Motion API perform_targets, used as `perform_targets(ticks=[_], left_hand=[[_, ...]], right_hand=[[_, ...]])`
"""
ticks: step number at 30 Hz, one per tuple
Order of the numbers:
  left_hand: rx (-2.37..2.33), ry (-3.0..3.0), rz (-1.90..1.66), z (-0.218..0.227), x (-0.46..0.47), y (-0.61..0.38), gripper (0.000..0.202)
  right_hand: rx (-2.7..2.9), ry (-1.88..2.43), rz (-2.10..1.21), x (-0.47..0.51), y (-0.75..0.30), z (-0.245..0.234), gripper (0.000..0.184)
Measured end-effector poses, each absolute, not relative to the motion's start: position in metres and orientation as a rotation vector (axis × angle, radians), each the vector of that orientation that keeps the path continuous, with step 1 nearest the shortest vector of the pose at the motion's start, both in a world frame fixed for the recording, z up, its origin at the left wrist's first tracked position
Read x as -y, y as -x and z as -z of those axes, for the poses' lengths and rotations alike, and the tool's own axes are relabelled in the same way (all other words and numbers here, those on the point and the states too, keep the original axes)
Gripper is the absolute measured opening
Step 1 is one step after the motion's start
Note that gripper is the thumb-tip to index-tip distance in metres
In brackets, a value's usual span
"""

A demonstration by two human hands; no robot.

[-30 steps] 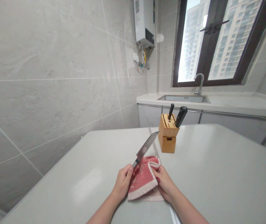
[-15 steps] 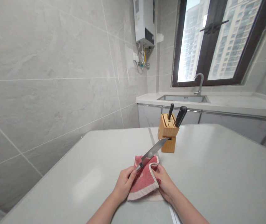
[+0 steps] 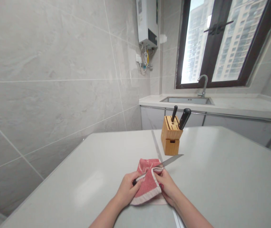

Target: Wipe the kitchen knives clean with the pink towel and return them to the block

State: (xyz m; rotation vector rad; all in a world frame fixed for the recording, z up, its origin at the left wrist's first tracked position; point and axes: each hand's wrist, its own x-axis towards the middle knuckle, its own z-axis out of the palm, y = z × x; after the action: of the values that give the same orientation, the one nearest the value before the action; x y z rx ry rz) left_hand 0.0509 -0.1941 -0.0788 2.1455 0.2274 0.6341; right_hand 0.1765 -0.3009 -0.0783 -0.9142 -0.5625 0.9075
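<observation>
My left hand point(image 3: 128, 187) is closed round the handle of a knife point(image 3: 172, 160), whose blade points away to the right, its tip just in front of the knife block. A red towel point(image 3: 147, 186) with a pale border hangs from my right hand point(image 3: 167, 185), which pinches it near its upper right edge. One fold of the towel lies over the lower part of the blade, hiding it there. Something small and red shows by the right fingers, too small to name.
A wooden knife block point(image 3: 172, 136) with two black-handled knives stands on the white table point(image 3: 97, 164) beyond my hands. Behind it, a counter carries a sink point(image 3: 187, 100) with a faucet point(image 3: 204, 85) below a window. A tiled wall runs along the left.
The knife has turned lower and to the right, and its tip no longer overlaps the block. The towel in my right hand now covers the blade's lower part, which was bare before.
</observation>
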Motion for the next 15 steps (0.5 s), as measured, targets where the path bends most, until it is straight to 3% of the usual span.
perform_targets(ticks=[15], left_hand=[[-0.230,-2.155,-0.622,0.0802,0.1939,-0.0499,0.034]], right_hand=[[0.541,0.922,-0.915,0.2990,-0.1802,0.0881,0.025]])
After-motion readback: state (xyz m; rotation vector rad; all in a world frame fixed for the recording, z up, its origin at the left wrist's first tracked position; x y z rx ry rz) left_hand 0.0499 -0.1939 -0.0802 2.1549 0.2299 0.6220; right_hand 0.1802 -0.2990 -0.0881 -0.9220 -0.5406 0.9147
